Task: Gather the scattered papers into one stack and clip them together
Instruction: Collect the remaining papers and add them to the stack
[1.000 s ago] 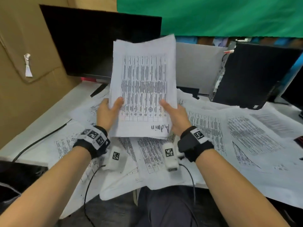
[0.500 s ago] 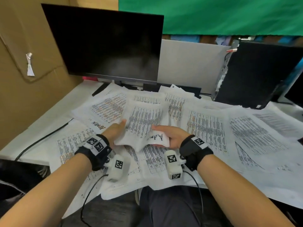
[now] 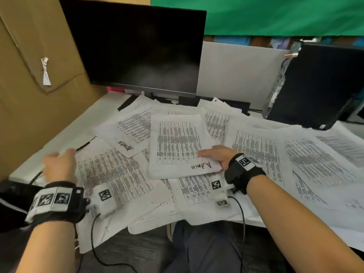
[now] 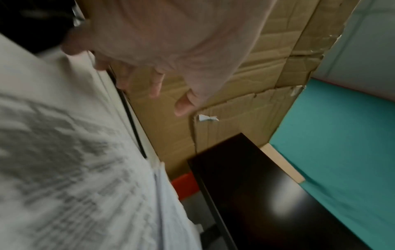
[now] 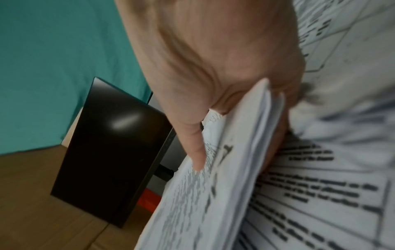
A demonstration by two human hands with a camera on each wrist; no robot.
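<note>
A stack of printed sheets (image 3: pixel 177 146) with "Admin" handwritten on top lies low over the desk's centre. My right hand (image 3: pixel 216 156) grips its near right corner, thumb on top and fingers underneath; the right wrist view shows the thumb (image 5: pixel 196 148) pressing the stack (image 5: pixel 224 194). My left hand (image 3: pixel 59 164) is out at the left, fingers spread and relaxed by the left edge of a loose printed sheet (image 3: pixel 114 174). In the left wrist view that left hand (image 4: pixel 149 76) hovers at the sheet's edge (image 4: pixel 64 152) and holds nothing. No clip is in view.
Several loose printed sheets (image 3: pixel 256 150) cover the white desk (image 3: pixel 78 131). A dark monitor (image 3: pixel 137 48) stands behind, a black computer case (image 3: pixel 319 85) at the right, a cardboard wall (image 3: pixel 29 95) at the left. A black cable (image 3: pixel 84 144) runs along the left.
The stack went from upright between both hands down to flat over the desk. My left hand let go of it and swung left to a loose sheet's edge; my right hand still holds it.
</note>
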